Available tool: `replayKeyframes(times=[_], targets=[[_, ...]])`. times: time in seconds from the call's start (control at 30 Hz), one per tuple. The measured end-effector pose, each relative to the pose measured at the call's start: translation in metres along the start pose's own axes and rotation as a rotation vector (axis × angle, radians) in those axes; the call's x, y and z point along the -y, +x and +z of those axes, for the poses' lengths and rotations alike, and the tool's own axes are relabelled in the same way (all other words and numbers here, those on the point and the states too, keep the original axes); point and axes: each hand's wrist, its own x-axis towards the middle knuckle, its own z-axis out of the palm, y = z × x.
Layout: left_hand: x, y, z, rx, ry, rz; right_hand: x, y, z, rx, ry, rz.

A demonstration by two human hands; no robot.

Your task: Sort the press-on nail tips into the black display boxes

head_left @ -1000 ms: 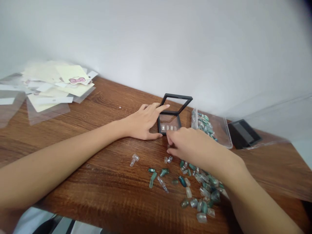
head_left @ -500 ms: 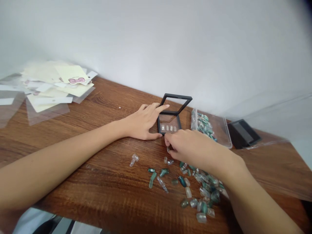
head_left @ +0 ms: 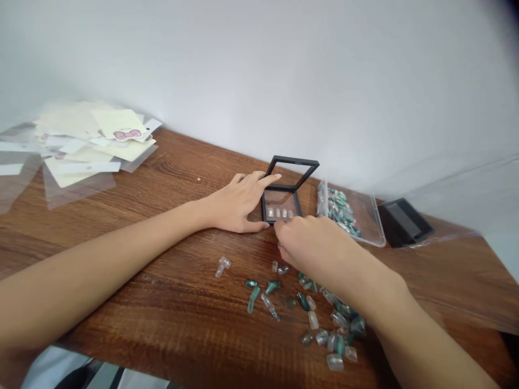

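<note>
My left hand (head_left: 239, 202) lies along the left side of a small black-framed display case (head_left: 300, 202), its thumb at the front corner and its index finger across the raised, see-through lid. Inside the case, several clear press-on nails (head_left: 278, 213) stand in a row on the film near the front edge. My right hand (head_left: 306, 237) is closed just in front of the case, knuckles up. Between its fingertips a bit of a small press-on nail shows; most of it is hidden. Several loose green and clear nails (head_left: 312, 319) lie scattered below my right hand.
A clear plastic box (head_left: 375, 221) with green nails stands right of the case, beside another black case (head_left: 405, 221). Cards and clear sleeves (head_left: 97, 148) are piled at the far left. Three or so clear nails (head_left: 222, 265) lie apart. A wall rises behind the table.
My right hand has turned slightly, and its fingertips and the nail are now more hidden. My left hand and the display case have stayed in place.
</note>
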Motion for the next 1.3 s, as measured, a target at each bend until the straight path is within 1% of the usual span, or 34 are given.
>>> replayKeyframes(times=[0.1,0.2,0.3,0.37,0.63,0.87,1.23,1.3], targets=[[0.000,0.000,-0.001,0.005,0.000,-0.002,-0.011,-0.001,-0.004,-0.004,-0.002,0.033],[-0.001,0.000,-0.001,0.007,0.000,-0.010,-0.029,-0.001,-0.006,-0.057,-0.048,0.117],[-0.001,0.000,-0.001,0.003,0.004,-0.016,-0.044,0.000,-0.003,-0.121,-0.096,0.178],[-0.001,0.000,-0.001,-0.001,0.006,-0.016,-0.049,0.003,0.000,-0.128,-0.105,0.188],[-0.001,0.001,-0.001,0.020,0.015,-0.017,-0.048,0.012,0.008,-0.097,-0.107,0.205],[-0.001,0.001,-0.001,0.027,0.026,-0.019,-0.047,0.016,0.009,-0.032,-0.106,0.223],[0.001,0.001,0.000,0.007,0.029,0.001,-0.050,0.016,0.013,-0.053,-0.092,0.238],[0.001,0.000,0.001,0.006,0.028,0.002,-0.051,0.015,0.013,-0.074,-0.093,0.234]])
